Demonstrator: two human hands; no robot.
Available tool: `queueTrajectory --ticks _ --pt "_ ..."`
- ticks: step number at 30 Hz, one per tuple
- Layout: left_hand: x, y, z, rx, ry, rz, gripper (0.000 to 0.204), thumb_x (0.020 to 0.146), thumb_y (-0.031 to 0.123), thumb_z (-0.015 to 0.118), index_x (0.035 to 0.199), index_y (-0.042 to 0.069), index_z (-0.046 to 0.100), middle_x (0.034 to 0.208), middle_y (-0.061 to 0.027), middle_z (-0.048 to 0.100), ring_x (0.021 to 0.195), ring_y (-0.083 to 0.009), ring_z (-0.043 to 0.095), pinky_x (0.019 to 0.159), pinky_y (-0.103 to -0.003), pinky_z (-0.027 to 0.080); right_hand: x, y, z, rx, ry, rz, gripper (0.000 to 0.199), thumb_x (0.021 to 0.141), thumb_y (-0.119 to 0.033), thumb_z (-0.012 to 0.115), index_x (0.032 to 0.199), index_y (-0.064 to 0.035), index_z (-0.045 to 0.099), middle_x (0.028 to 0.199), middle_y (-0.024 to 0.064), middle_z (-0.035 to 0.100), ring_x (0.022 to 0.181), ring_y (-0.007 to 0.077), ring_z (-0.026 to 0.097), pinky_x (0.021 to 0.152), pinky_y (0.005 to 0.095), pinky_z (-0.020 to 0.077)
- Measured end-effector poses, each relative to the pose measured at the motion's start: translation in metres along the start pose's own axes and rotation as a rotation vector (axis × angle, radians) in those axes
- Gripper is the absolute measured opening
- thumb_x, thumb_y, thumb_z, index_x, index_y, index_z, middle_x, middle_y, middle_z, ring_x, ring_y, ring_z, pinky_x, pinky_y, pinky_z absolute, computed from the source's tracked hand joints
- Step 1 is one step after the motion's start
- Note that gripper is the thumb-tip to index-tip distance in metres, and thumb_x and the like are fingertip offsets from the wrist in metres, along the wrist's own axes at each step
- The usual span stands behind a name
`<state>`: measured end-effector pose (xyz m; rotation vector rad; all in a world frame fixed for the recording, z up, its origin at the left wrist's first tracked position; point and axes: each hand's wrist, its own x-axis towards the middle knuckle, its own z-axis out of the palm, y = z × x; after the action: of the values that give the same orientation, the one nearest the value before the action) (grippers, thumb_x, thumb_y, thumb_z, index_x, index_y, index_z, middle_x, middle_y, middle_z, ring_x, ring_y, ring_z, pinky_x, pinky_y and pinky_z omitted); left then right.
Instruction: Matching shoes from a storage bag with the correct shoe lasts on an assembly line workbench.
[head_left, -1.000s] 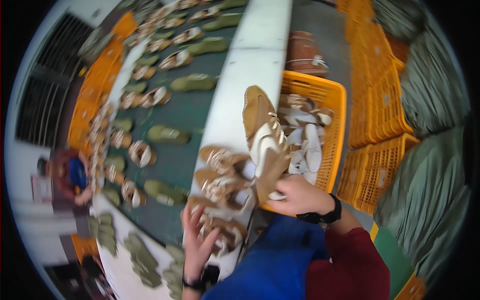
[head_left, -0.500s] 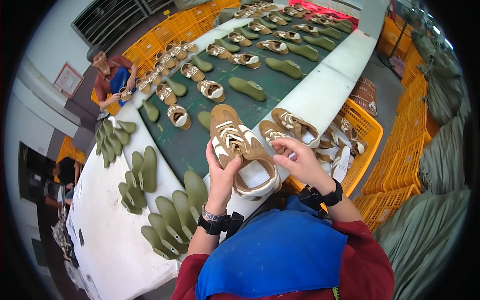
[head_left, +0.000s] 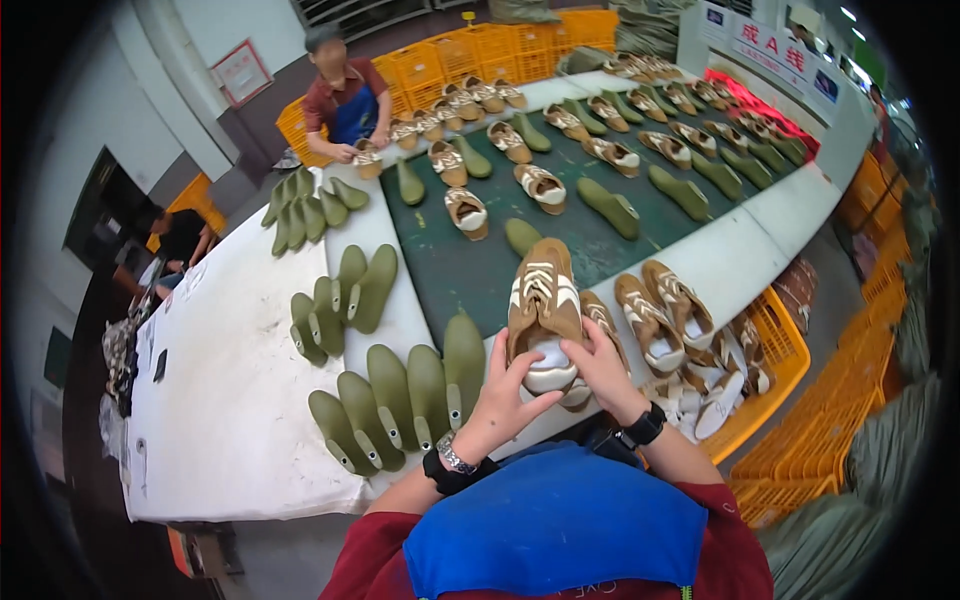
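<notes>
Both my hands hold a tan sneaker (head_left: 543, 268) with white laces and stripes, its toe pointing away from me. My left hand (head_left: 497, 405) grips the left side of its heel, thumb at the collar. From the other side my right hand (head_left: 606, 378) closes on the heel, its thumb at the opening. A white insole shows inside. Just right of it, more tan sneakers (head_left: 645, 318) lie on the white table edge, one partly hidden by my right hand. Green shoe lasts (head_left: 386, 392) stand in a cluster left of my hands.
A green conveyor belt (head_left: 440, 262) carries rows of sneakers and lasts. White tabletop (head_left: 225, 400) spreads to the left. An orange crate (head_left: 790, 352) with shoes and white pieces sits at the right. Across the table a co-worker (head_left: 350, 100) handles a sneaker; another person sits far left.
My right hand has come from the sneakers at the right onto the held sneaker, which has turned more upright and moved right in view. The whole view has swung left.
</notes>
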<state>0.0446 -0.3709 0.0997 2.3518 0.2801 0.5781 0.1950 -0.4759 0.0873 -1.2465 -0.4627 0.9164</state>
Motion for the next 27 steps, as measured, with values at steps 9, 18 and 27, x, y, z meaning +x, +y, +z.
queueTrajectory --ticks 9,18,27 --pt "-0.026 -0.055 -0.036 -1.459 0.176 -0.631 0.050 0.094 0.032 0.048 0.134 0.005 0.036 0.133 -0.0134 0.045 0.116 -0.0271 0.050 0.097 -0.040 0.044 0.018 -0.012 -0.040 -0.046 0.007 -0.018 0.035 0.093 -0.020 0.051 0.122 -0.0013 0.049 0.093 0.0059 0.062 0.076 0.0086 0.059 0.067 0.0212 0.0496" --pt "0.054 -0.022 0.024 -0.896 -0.087 -0.435 0.050 0.089 0.010 0.056 0.134 0.001 0.036 0.126 -0.0131 0.051 0.111 -0.0195 0.053 0.094 -0.032 0.044 -0.033 -0.029 -0.090 -0.152 0.053 -0.125 0.047 0.088 -0.010 0.059 0.132 -0.0052 0.043 0.108 0.0080 0.059 0.085 0.0105 0.059 0.073 0.0246 0.0493" --pt "0.151 0.066 0.145 -0.154 -0.390 0.233 0.051 0.076 0.007 0.067 0.123 0.002 0.047 0.143 -0.0267 0.024 0.122 -0.0399 0.040 0.097 -0.040 0.040 -0.022 -0.049 -0.198 0.157 0.519 -0.085 0.066 0.083 -0.023 0.067 0.136 -0.0055 0.032 0.116 0.0072 0.053 0.099 0.0143 0.055 0.073 0.0235 0.0495"
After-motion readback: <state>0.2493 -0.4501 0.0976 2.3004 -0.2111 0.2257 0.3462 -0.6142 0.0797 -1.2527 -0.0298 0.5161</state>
